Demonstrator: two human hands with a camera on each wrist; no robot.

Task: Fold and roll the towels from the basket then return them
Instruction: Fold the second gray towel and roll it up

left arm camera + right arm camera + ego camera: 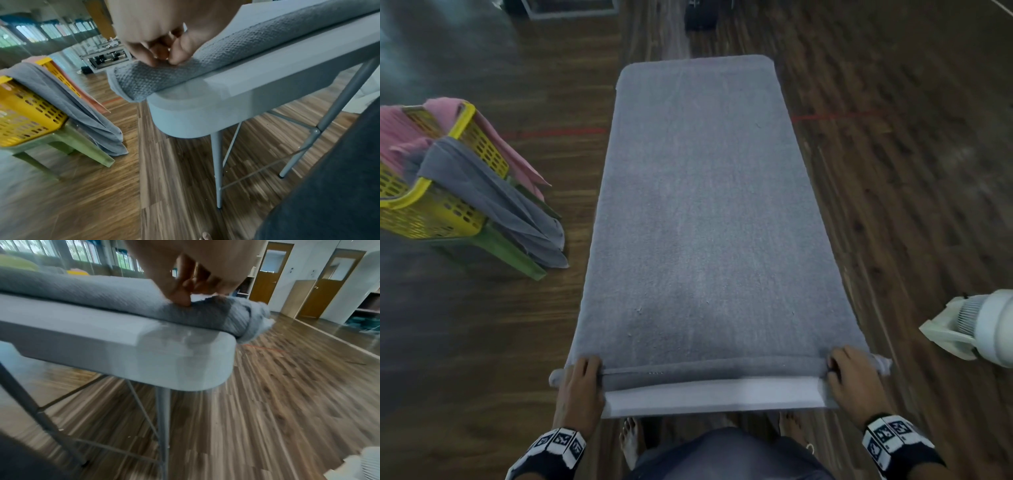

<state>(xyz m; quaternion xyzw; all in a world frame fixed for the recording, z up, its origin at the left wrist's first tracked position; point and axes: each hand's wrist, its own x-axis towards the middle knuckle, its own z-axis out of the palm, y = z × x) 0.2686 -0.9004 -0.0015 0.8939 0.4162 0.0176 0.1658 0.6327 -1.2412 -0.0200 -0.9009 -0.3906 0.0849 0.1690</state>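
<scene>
Grey towel spread lengthwise on narrow white folding table, covering nearly whole top; far end reaches far table edge. Near end turned into a low, tight roll lying across table width, just behind bare strip of tabletop at near edge. Roll ends overhang both table sides a little.

L hand on left end of roll: fingers curled down over it, fingertips pressing into cloth w/ thumb alongside (left wrist view). R hand on right end, same posture; fingers bent, tips dug into roll near the bunched, frayed-looking end.

Yellow perforated basket sits on green plastic stool, left of table, well apart. Second grey towel hangs over basket rim, trailing down past stool seat; pink towel draped in/over basket behind it.

White fan at right, on wood floor
</scene>
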